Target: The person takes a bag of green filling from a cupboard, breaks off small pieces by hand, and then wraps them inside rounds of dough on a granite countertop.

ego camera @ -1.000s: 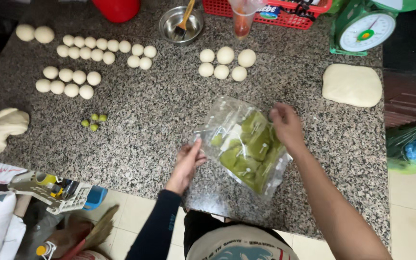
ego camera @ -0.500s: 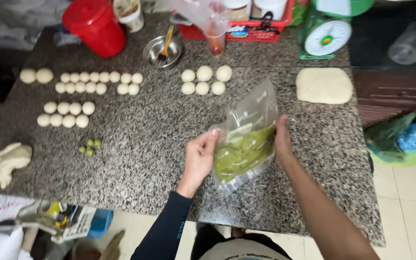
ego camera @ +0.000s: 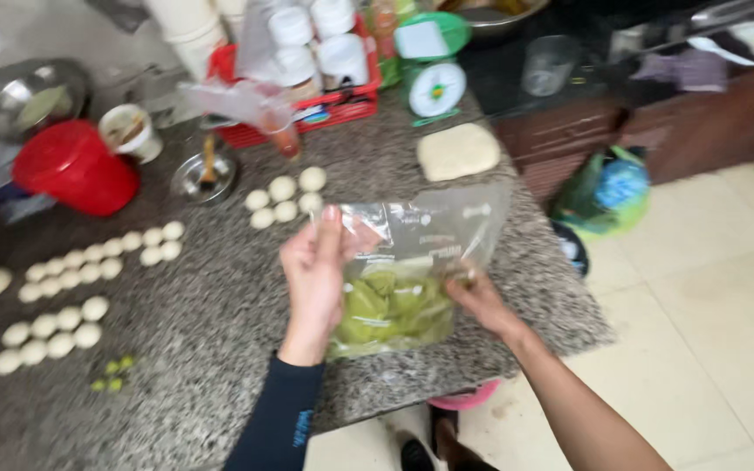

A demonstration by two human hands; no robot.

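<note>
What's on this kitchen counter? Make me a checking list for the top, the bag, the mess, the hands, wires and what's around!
Surface: speckled granite counter.
Job's things: clear plastic bag holding green pieces, lifted upright.
Clutter: rows of dough balls, flat dough slab, red lidded pot, green scale, red basket.
Grippers: left hand and right hand both grip the bag.
Cables: nothing seen.
Surroundings: tiled floor, wooden cabinet.

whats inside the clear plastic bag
Green pieces fill the lower part of the clear plastic bag, held up by the left hand and right hand. The upper part looks empty. Pieces behind the left palm are hidden.
</note>
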